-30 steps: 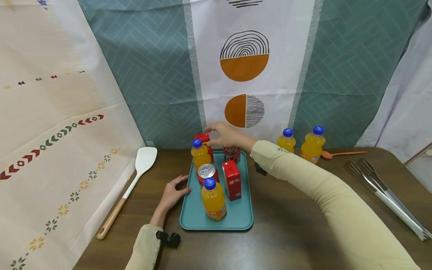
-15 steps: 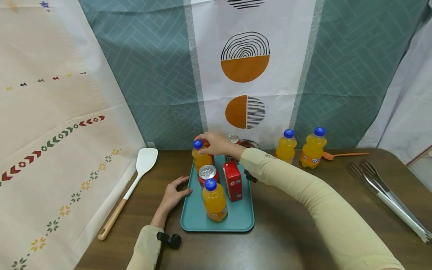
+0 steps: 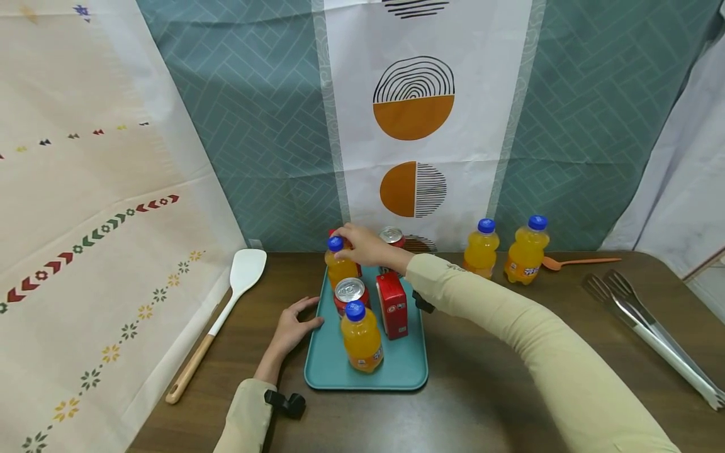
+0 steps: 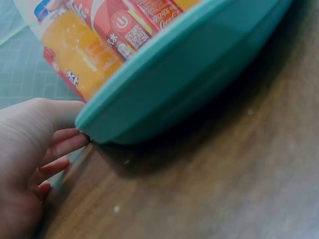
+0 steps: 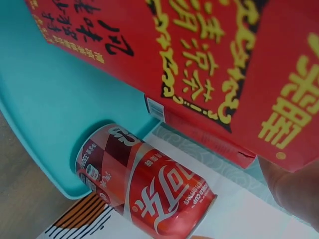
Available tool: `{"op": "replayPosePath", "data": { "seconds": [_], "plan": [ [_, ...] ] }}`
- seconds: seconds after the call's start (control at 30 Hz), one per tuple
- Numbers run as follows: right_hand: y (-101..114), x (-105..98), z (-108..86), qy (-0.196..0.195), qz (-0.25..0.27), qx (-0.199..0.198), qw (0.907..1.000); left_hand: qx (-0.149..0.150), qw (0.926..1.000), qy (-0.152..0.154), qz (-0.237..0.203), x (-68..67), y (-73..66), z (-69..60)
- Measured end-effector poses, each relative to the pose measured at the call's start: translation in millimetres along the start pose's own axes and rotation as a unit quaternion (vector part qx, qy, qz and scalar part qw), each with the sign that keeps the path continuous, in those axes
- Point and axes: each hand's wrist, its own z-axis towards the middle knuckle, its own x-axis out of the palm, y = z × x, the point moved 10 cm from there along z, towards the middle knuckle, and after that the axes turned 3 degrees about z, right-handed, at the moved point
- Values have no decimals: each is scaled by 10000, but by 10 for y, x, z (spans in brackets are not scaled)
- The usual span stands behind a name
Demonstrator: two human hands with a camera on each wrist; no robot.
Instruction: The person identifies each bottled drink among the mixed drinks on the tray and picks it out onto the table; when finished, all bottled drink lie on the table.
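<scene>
Tray (image 3: 399,376) of bottles (image 3: 362,343), cans (image 3: 349,290), red cartons (image 3: 393,306)

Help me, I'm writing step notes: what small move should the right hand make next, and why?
The right hand should probably close firmly on the blue cap of the rear orange bottle on the tray. It is right at that cap, but a secure grip isn't evident; a red can stands close in front, so a loose hold might nudge it.

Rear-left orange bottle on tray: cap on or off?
On: the head view shows the blue cap atop the orange bottle, and the left wrist view shows it there too.
</scene>
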Motion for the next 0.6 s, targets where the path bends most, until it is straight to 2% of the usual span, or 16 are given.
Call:
{"op": "replayPosePath", "data": {
  "seconds": [0.33,0.6],
  "plan": [
    [97,-27,-62,76,20,-118,9999,8,10000,-17,-25,1,-6,8],
    [133,-147,-96,-269,413,-107,9987,9,10000,-34,-65,-3,-2,7]
  ]
}}
